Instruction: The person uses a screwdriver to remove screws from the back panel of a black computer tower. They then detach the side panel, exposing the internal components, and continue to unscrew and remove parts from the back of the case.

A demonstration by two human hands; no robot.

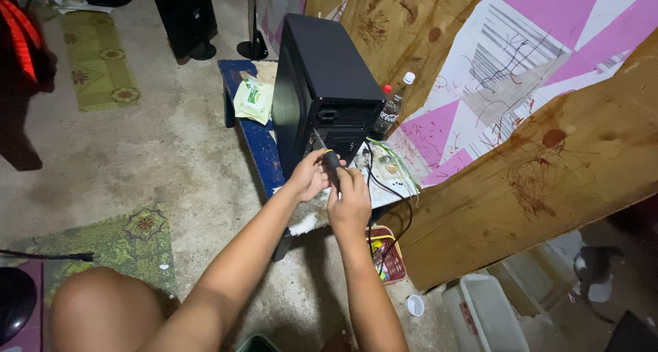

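My bare knee [103,311] sits closest to me at the lower left, and both forearms stretch out from it toward the work. My right hand [349,201] is wrapped tight round the black handle of the yellow-banded screwdriver [329,159], while my left hand [310,176] closes on the upper handle beside it and steadies it. The metal tip points up and left, touching the lower rear edge of the tall black computer tower case [322,85], which stands upright on the blue-painted wooden table [257,143]. I judge I am working a screw at the back panel; the next move calls for keeping the tip seated and straight while turning. Behind the case stands a dark plastic soda bottle [392,108], and black cables [391,187] trail off the table's edge toward a red basket [387,256] on the concrete floor [171,160].
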